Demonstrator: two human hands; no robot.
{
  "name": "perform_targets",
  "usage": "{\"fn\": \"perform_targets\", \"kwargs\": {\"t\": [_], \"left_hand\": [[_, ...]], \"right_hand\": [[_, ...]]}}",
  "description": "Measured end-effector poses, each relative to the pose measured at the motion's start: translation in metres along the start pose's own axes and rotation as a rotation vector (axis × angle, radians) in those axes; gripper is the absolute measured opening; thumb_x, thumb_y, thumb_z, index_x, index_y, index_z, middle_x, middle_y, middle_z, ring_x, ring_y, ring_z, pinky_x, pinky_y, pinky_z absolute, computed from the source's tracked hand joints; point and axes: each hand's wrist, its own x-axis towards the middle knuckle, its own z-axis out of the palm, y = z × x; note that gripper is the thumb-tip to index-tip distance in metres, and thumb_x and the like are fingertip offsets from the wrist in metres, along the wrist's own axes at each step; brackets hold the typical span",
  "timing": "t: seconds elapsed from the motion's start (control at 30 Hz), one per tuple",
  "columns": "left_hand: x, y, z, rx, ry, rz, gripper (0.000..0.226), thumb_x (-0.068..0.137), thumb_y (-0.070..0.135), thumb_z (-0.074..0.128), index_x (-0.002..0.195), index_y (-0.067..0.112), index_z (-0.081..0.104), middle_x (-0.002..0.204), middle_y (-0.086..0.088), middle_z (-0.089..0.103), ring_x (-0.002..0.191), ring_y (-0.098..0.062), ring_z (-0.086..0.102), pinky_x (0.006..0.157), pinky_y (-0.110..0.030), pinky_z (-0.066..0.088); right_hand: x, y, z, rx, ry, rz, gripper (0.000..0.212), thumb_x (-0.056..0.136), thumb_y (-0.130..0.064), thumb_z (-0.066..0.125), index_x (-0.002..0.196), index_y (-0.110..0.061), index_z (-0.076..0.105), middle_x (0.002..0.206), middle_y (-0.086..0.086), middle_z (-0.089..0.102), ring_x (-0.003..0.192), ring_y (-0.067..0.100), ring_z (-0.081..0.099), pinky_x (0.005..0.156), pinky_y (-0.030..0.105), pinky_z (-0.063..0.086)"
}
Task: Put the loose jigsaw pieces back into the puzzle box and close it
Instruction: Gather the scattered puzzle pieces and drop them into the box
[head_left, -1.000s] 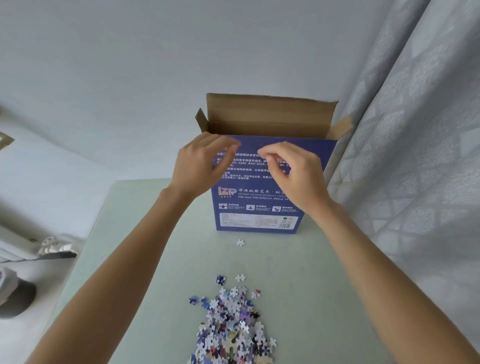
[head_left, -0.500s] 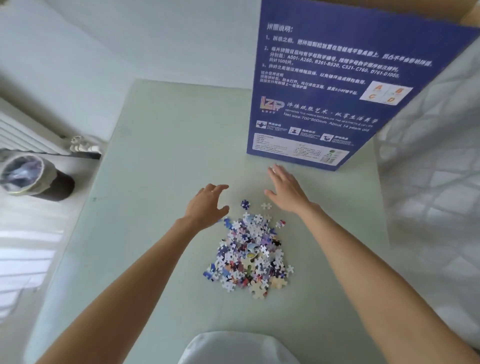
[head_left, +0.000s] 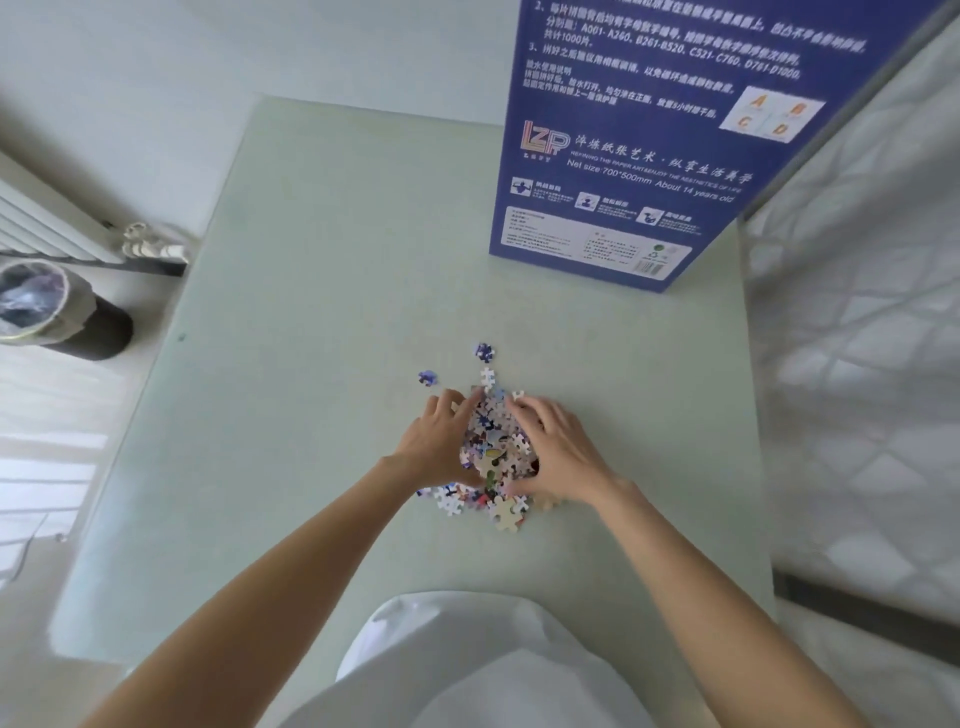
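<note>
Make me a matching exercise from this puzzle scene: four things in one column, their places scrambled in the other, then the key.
Things
1. puzzle box
2. pile of pieces
3. bin
4. stray blue piece

Places
A. on the floor left of the table
B. between the left hand and right hand
C. standing at the table's far right
D. alone, just beyond the left hand

Pairs: 1-C, 2-B, 3-A, 4-D

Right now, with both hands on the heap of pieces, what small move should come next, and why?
Probably close both hands together and lift a scoop. The left hand and right hand flank the pile of pieces, fingers curled into it, while the puzzle box stands upright farther back on the table.
</note>
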Motion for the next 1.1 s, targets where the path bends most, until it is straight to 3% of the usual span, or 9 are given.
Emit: {"fn": "perform_targets", "kwargs": {"t": [0.13, 0.3, 0.47, 0.6, 0.73, 0.87, 1.0, 1.1], "left_hand": [[-0.001, 0.01, 0.006, -0.011, 0.021, -0.04, 0.118, 0.059, 0.037, 0.085, 0.148, 0.022, 0.01, 0.135, -0.007, 0.029, 0.118, -0.023, 0.033, 0.095, -0.031, 0.045], [-0.003, 0.013, 0.004, -0.127, 0.048, -0.077, 0.085, 0.069, 0.026, 0.08, 0.139, 0.027, 0.033, 0.127, -0.006, 0.041, 0.114, -0.023, 0.044, 0.089, -0.029, 0.043], [-0.005, 0.009, 0.005, -0.206, 0.104, -0.077, 0.059, 0.075, 0.022, 0.075, 0.127, 0.026, 0.049, 0.118, -0.004, 0.05, 0.104, -0.023, 0.056, 0.086, -0.03, 0.045], [-0.006, 0.007, 0.005, -0.247, 0.153, -0.079, 0.047, 0.077, 0.02, 0.073, 0.121, 0.028, 0.057, 0.116, -0.004, 0.054, 0.095, -0.024, 0.058, 0.083, -0.028, 0.045], [-0.005, 0.005, 0.0, -0.281, 0.191, -0.097, 0.04, 0.079, 0.018, 0.071, 0.117, 0.028, 0.063, 0.11, -0.003, 0.063, 0.09, -0.021, 0.061, 0.079, -0.023, 0.045], [-0.002, 0.005, -0.006, -0.294, 0.214, -0.122, 0.03, 0.084, 0.016, 0.067, 0.113, 0.024, 0.067, 0.106, -0.001, 0.07, 0.089, -0.015, 0.065, 0.075, -0.015, 0.042], [0.0, 0.003, -0.01, -0.323, 0.232, -0.139, 0.03, 0.085, 0.015, 0.067, 0.114, 0.021, 0.067, 0.106, -0.001, 0.07, 0.091, -0.016, 0.066, 0.077, -0.015, 0.043], [0.001, 0.0, -0.014, -0.341, 0.258, -0.147, 0.029, 0.083, 0.016, 0.068, 0.112, 0.02, 0.068, 0.103, -0.001, 0.071, 0.085, -0.014, 0.064, 0.072, -0.015, 0.041]], "right_hand": [[0.003, -0.009, 0.0, 0.026, 0.074, 0.114, 0.122, 0.064, -0.051, 0.077, 0.149, -0.017, -0.003, 0.146, 0.013, 0.018, 0.131, 0.027, 0.026, 0.107, 0.038, 0.031], [0.008, -0.014, -0.004, 0.168, 0.102, 0.202, 0.104, 0.068, -0.041, 0.079, 0.147, -0.021, 0.014, 0.132, 0.007, 0.039, 0.118, 0.024, 0.042, 0.088, 0.034, 0.046], [0.005, -0.015, -0.004, 0.235, 0.11, 0.233, 0.067, 0.075, -0.034, 0.075, 0.132, -0.025, 0.042, 0.12, 0.003, 0.048, 0.104, 0.024, 0.055, 0.081, 0.033, 0.046], [0.006, -0.016, -0.003, 0.31, 0.182, 0.242, 0.048, 0.079, -0.028, 0.072, 0.123, -0.022, 0.053, 0.112, 0.004, 0.053, 0.099, 0.025, 0.057, 0.082, 0.032, 0.046], [0.004, -0.014, -0.005, 0.34, 0.247, 0.243, 0.042, 0.083, -0.027, 0.068, 0.123, -0.02, 0.057, 0.11, 0.006, 0.058, 0.099, 0.023, 0.057, 0.075, 0.025, 0.038], [0.002, -0.009, -0.006, 0.39, 0.291, 0.264, 0.039, 0.085, -0.024, 0.066, 0.122, -0.018, 0.058, 0.113, 0.005, 0.062, 0.099, 0.02, 0.058, 0.077, 0.022, 0.038], [-0.001, -0.007, -0.01, 0.421, 0.336, 0.311, 0.035, 0.086, -0.02, 0.063, 0.121, -0.018, 0.059, 0.101, 0.006, 0.065, 0.072, 0.015, 0.053, 0.067, 0.024, 0.039], [-0.006, -0.005, -0.016, 0.421, 0.37, 0.325, 0.031, 0.087, -0.018, 0.062, 0.118, -0.018, 0.061, 0.098, 0.005, 0.065, 0.069, 0.014, 0.052, 0.065, 0.022, 0.036]]}}
